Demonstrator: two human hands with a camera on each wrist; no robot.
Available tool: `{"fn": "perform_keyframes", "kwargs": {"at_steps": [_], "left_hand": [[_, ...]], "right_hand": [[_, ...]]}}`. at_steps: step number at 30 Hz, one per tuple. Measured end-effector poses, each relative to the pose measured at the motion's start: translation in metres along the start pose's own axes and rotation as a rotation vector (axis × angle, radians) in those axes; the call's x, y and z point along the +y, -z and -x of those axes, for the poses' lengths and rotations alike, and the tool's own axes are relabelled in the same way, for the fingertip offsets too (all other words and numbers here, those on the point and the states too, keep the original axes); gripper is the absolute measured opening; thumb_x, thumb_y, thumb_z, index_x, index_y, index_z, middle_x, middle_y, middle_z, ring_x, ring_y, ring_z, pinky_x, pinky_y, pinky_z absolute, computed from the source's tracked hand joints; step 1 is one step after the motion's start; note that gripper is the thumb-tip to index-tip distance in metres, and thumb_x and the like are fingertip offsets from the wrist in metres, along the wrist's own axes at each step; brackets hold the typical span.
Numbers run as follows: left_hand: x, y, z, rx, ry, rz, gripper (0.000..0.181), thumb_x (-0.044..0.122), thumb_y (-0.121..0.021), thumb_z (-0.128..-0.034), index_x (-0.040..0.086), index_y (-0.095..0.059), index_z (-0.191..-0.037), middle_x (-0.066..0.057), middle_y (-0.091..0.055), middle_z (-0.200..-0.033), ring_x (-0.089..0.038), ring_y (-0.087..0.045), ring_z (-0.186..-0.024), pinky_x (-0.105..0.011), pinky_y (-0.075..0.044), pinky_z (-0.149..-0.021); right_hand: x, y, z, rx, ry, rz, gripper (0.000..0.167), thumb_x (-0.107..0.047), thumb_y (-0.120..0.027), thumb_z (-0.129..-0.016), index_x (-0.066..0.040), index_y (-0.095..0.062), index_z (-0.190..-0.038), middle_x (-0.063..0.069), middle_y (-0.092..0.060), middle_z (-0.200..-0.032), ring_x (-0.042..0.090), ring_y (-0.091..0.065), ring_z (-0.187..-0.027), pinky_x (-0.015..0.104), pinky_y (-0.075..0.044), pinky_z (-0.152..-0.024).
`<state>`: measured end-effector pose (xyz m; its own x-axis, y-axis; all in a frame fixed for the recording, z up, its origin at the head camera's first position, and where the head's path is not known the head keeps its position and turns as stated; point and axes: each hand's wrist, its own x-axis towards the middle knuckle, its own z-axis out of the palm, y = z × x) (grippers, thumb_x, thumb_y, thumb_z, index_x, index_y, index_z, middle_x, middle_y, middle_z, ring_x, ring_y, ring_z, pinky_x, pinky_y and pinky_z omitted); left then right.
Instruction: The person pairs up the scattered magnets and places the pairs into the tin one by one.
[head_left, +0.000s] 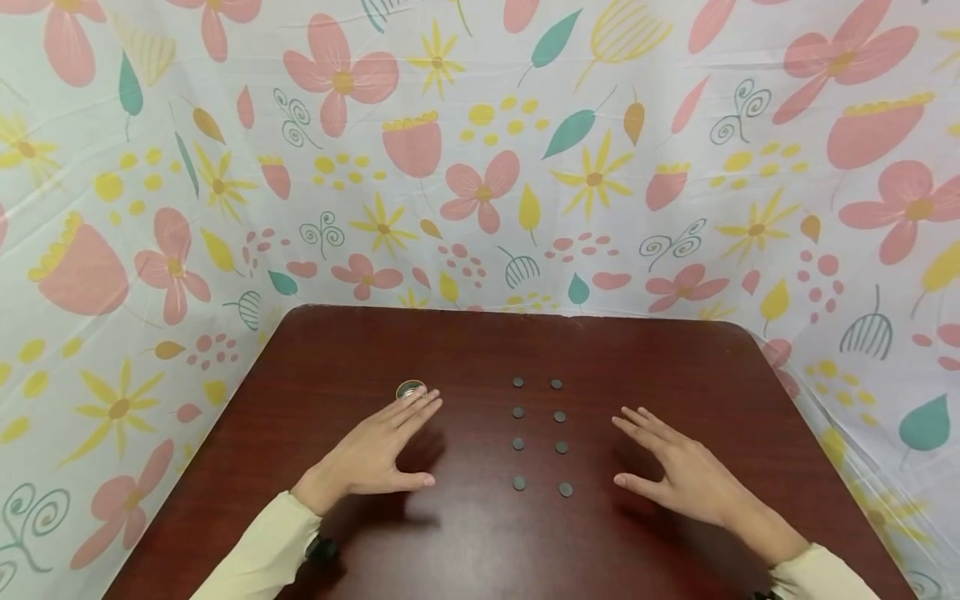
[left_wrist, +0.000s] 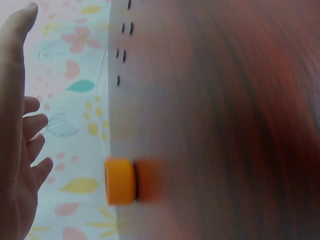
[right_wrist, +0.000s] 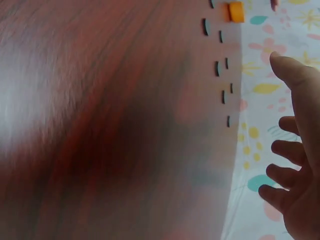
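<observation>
Several small dark grey discs (head_left: 518, 444) lie flat on the brown table in two columns. Off to their left stands a short orange round container (left_wrist: 120, 181), whose shiny top (head_left: 408, 388) shows in the head view, partly covered by fingertips. My left hand (head_left: 378, 454) hovers over the table by that container, fingers straight and thumb apart, holding nothing. To the right of the discs, my right hand (head_left: 686, 475) is held above the table with fingers extended and nothing in its grasp. From the right wrist, the discs (right_wrist: 217, 68) and container (right_wrist: 236, 12) appear edge-on.
The dark reddish-brown table (head_left: 465, 350) has rounded far corners. A white cloth (head_left: 480, 108) printed with flowers and leaves hangs behind it and along both sides. Pale sleeves (head_left: 262, 550) cover my forearms, with a black strap (head_left: 322, 550) at the left wrist.
</observation>
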<state>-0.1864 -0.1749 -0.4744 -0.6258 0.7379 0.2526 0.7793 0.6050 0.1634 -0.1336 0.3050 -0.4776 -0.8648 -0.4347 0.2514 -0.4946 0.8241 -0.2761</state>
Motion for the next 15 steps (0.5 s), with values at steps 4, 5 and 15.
{"fn": "perform_keyframes", "kwargs": {"at_steps": [4,5,15], "left_hand": [[0.008,-0.012,-0.010,-0.041,0.051,0.154,0.099,0.057,-0.076,-0.0857,0.019,-0.028,-0.163,-0.005,-0.030,-0.167,-0.022,-0.026,-0.154,-0.050,-0.038,-0.115],[0.010,-0.014,-0.012,-0.055,0.067,0.197,0.097,0.056,-0.076,-0.0866,0.023,-0.028,-0.163,-0.005,-0.030,-0.167,-0.021,-0.028,-0.154,-0.051,-0.039,-0.114],[0.025,-0.041,-0.032,-0.110,0.135,0.500,0.078,0.050,-0.078,-0.0887,0.023,-0.047,-0.155,-0.002,-0.047,-0.157,-0.016,-0.043,-0.145,-0.049,-0.041,-0.113]], "right_hand": [[-0.002,-0.012,-0.003,0.027,0.031,-0.046,0.074,-0.053,-0.081,-0.084,-0.019,-0.059,-0.146,0.009,-0.057,-0.148,0.036,-0.052,-0.137,0.054,-0.054,-0.094],[-0.003,-0.015,-0.004,0.034,0.039,-0.058,0.072,-0.053,-0.082,-0.084,-0.019,-0.061,-0.144,0.010,-0.059,-0.145,0.035,-0.054,-0.135,0.054,-0.055,-0.093],[-0.011,-0.036,-0.011,0.048,0.082,-0.177,0.059,-0.047,-0.083,-0.084,-0.013,-0.071,-0.131,0.011,-0.069,-0.132,0.027,-0.066,-0.121,0.049,-0.058,-0.088]]}}
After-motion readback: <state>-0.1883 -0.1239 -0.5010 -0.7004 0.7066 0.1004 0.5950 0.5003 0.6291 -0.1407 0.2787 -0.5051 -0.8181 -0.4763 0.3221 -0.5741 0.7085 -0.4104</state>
